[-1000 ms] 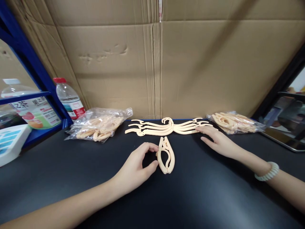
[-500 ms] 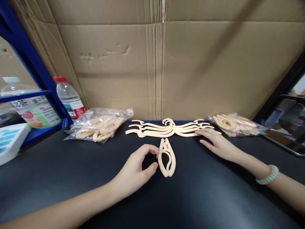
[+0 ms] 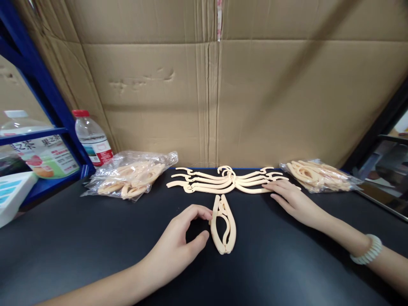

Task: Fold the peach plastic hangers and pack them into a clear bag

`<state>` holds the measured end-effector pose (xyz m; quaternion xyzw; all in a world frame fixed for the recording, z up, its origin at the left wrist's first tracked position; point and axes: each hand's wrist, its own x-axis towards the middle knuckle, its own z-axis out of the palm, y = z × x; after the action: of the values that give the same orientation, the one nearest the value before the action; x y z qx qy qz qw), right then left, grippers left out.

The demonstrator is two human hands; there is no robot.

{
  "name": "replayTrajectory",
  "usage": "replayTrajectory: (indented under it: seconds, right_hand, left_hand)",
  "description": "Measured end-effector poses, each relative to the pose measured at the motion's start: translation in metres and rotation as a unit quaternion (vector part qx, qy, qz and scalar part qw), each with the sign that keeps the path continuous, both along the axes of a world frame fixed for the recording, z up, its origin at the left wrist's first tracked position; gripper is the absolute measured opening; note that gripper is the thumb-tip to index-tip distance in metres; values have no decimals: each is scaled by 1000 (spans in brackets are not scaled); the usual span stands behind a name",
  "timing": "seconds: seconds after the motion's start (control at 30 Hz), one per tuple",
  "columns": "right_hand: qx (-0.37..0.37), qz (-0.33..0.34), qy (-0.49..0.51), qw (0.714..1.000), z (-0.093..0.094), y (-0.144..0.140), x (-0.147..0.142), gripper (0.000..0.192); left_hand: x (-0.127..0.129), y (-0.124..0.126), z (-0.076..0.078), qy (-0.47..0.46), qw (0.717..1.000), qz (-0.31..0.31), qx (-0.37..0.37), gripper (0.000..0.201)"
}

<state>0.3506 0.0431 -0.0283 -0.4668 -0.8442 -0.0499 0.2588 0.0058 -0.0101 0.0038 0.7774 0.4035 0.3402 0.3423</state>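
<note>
A folded cream plastic hanger (image 3: 233, 225) lies on the black table in front of me, its two arms pointing away. My left hand (image 3: 188, 233) is at its left side, fingers curved and thumb apart, the fingertips at or touching its edge without gripping it. Behind it several unfolded cream hangers (image 3: 210, 180) lie overlapped in a row, hooks toward the cardboard. My right hand (image 3: 295, 199) rests with fingers stretched out on the right arms of these hangers, covering part of them. It grips nothing.
A clear bag of folded hangers (image 3: 134, 174) lies at the back left, another bag (image 3: 320, 175) at the back right. A red-capped bottle (image 3: 92, 138) stands beside the blue shelf frame (image 3: 47, 89). Cardboard (image 3: 153, 102) walls off the table's back.
The whole view has shifted, so the table and things on it appear slightly lower. Both hands keep nearly the same places beside the hangers.
</note>
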Motion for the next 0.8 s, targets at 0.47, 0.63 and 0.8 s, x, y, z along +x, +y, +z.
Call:
replayTrajectory:
  seconds: [0.47, 0.63, 0.8]
  right_hand:
    - [-28, -45, 104, 993, 10, -3, -2, 24]
    - [7, -87, 162, 983, 14, -6, 0, 28]
    - [29, -84, 160, 983, 17, -12, -4, 25]
  left_hand:
    - [-5, 12, -3, -133, 977, 103, -133, 26]
    - [-8, 18, 0, -213, 940, 146, -222, 36]
    - [-8, 17, -3, -237, 935, 160, -209, 53]
